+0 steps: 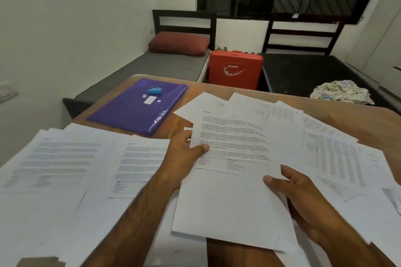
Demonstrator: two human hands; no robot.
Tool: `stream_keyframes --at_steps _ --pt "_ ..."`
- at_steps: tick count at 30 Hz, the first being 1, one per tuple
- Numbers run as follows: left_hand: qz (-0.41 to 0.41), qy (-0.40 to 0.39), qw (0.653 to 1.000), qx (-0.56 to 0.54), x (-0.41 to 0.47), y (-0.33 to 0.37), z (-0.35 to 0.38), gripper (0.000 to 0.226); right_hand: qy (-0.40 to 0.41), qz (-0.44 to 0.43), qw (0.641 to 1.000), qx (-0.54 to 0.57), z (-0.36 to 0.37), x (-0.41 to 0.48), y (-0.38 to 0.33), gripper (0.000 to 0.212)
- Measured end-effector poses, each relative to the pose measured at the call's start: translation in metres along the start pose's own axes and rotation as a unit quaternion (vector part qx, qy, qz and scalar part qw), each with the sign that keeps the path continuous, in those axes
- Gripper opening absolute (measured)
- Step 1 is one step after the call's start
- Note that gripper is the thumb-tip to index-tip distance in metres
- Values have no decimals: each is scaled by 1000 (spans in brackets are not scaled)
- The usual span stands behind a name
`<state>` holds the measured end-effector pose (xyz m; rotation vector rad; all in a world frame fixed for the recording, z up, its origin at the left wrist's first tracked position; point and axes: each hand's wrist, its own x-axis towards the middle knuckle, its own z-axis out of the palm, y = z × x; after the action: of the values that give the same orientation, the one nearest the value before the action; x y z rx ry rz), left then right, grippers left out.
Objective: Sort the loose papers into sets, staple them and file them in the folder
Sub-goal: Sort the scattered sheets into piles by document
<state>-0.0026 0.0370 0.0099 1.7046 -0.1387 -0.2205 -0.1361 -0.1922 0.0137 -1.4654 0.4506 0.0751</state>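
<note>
While left hand [186, 149] and right hand [297, 191] pinch one sheet [234, 180], loose papers [338, 154] beneath could snag and mix sets.

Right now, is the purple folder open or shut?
Shut. The purple folder lies flat on the table, cover down, with the blue stapler resting on top of it.
</note>
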Motion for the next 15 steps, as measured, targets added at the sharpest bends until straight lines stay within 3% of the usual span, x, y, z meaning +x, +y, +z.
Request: stream_keyframes --at_steps 9,15 --pt "-20 68 997 21 33 -6 -39 23 -12 17 995 -97 30 41 -3 26" --pt "-29 153 987 33 70 10 -115 35 -14 -24 998 -57 111 121 -26 25"
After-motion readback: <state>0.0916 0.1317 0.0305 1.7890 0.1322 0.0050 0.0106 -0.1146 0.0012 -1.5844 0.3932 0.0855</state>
